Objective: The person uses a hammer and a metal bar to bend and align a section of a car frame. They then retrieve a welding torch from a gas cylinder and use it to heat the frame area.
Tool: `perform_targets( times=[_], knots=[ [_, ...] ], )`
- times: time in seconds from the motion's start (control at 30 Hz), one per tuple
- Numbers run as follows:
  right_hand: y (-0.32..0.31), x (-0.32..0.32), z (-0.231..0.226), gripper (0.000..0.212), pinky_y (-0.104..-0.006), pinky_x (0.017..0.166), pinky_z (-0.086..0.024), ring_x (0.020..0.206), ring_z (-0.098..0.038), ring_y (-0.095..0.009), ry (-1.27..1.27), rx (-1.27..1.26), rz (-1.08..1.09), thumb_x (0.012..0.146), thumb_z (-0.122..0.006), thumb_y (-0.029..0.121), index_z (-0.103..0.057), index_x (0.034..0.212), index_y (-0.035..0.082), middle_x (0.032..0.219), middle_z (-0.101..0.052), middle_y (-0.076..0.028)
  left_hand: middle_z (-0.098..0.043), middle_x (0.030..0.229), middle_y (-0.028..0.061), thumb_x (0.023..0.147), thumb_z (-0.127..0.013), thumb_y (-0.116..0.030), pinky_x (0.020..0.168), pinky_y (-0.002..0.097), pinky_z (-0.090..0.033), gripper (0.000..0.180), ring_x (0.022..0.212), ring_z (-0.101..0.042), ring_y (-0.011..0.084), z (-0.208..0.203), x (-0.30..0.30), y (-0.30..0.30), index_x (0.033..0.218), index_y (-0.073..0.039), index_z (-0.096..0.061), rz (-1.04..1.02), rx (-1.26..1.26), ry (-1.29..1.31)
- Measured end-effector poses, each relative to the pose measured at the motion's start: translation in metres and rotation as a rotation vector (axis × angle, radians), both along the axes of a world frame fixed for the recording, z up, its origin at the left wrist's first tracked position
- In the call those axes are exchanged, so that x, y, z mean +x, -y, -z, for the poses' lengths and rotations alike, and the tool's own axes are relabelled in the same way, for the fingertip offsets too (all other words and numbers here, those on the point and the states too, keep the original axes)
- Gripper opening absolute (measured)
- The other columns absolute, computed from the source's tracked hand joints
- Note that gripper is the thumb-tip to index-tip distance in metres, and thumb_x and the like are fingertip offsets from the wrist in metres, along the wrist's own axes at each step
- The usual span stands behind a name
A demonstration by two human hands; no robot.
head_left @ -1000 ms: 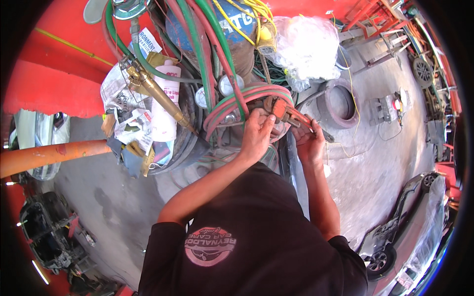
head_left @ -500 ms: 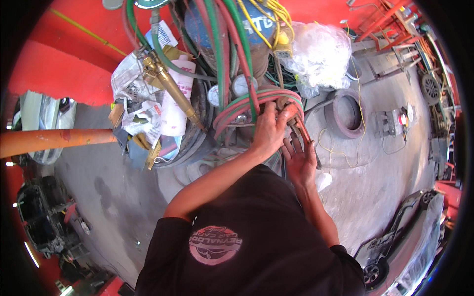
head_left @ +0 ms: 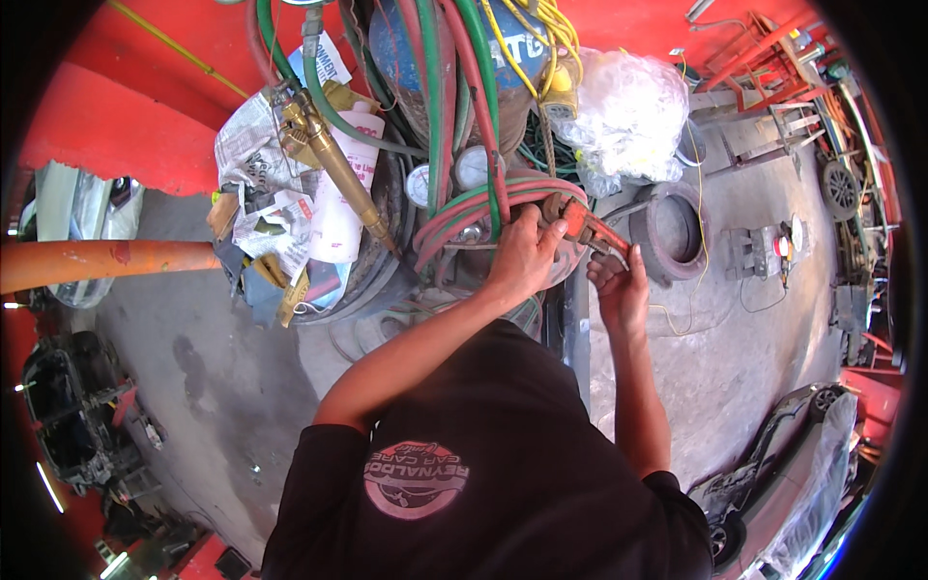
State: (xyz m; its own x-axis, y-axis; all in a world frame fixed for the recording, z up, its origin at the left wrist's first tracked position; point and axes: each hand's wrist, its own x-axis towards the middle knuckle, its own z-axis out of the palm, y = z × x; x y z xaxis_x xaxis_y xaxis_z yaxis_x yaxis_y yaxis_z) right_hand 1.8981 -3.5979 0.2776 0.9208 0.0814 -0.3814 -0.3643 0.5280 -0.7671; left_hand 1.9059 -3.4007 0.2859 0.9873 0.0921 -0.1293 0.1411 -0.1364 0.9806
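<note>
Wrench (head_left: 583, 224) right of gauges (head_left: 472, 166)

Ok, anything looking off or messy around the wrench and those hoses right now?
Nothing looks broken. The left hand rests by the red and green hoses; the right hand holds the red pipe wrench by its handle. The clutter stands out: crumpled newspaper stuffed beside the brass torch, and yellow cord tangled over the blue cylinder.

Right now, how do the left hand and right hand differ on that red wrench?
The left hand lies over the head end of the red pipe wrench, against the coiled hoses; the right hand takes the handle end, away from the hoses. The left arm comes in bent, the right nearly straight. Both are bare and touch the same wrench.
</note>
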Motion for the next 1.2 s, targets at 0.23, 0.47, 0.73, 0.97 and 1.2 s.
perform_targets(
  times=[0.23, 0.47, 0.73, 0.97, 1.2],
  knots=[
    [0.001, 0.074, -0.016, 0.030, -0.0263, 0.059, -0.046, 0.068, -0.059, -0.010, 0.102, -0.180, -0.103, 0.102, -0.051, 0.033, -0.064, 0.089, 0.009, 0.081, -0.067, 0.000, -0.065, 0.070, 0.0125, 0.101, -0.053, -0.023, 0.053, 0.0351, -0.047, 0.031, 0.060, -0.062, 0.0178, 0.017, 0.001, 0.000, 0.081, 0.000, -0.045, 0.068, 0.082, 0.046],
    [0.001, 0.049, -0.003, 0.031, -0.0292, 0.064, -0.045, 0.072, -0.057, -0.013, 0.059, -0.037, 0.021, 0.100, -0.049, 0.033, -0.064, 0.096, 0.005, 0.085, -0.067, -0.004, -0.066, 0.074, 0.0112, 0.101, -0.054, -0.020, 0.051, 0.0322, -0.049, 0.025, 0.061, -0.064, 0.0168, 0.011, -0.003, 0.004, 0.089, 0.001, -0.049, -0.013, -0.188, -0.062],
    [0.005, 0.075, -0.008, 0.027, -0.0274, 0.061, -0.042, 0.067, -0.055, -0.011, 0.031, 0.022, -0.029, 0.101, -0.051, 0.031, -0.062, 0.100, 0.006, 0.079, -0.062, 0.002, -0.063, 0.064, 0.0099, 0.099, -0.056, -0.017, 0.049, 0.0317, -0.048, 0.023, 0.054, -0.063, 0.0158, 0.016, -0.003, 0.015, 0.085, 0.000, -0.050, -0.084, -0.267, -0.003],
    [0.016, 0.059, 0.004, 0.025, -0.0265, 0.060, -0.044, 0.063, -0.051, -0.010, 0.100, -0.099, 0.059, 0.100, -0.052, 0.028, -0.062, 0.096, 0.006, 0.071, -0.054, 0.004, -0.064, 0.070, 0.0095, 0.100, -0.056, -0.018, 0.052, 0.0302, -0.049, 0.022, 0.059, -0.063, 0.0136, 0.011, -0.010, 0.007, 0.091, 0.003, -0.053, -0.025, -0.292, -0.029],
    [0.011, 0.034, 0.022, 0.026, -0.0280, 0.063, -0.045, 0.069, -0.057, -0.014, 0.115, 0.044, 0.131, 0.098, -0.052, 0.026, -0.062, 0.101, 0.002, 0.085, -0.066, -0.004, -0.066, 0.081, 0.0112, 0.101, -0.053, -0.017, 0.053, 0.0284, -0.052, 0.020, 0.063, -0.066, 0.0160, 0.007, -0.010, 0.004, 0.103, 0.003, -0.053, -0.036, -0.311, -0.033]
  ],
)
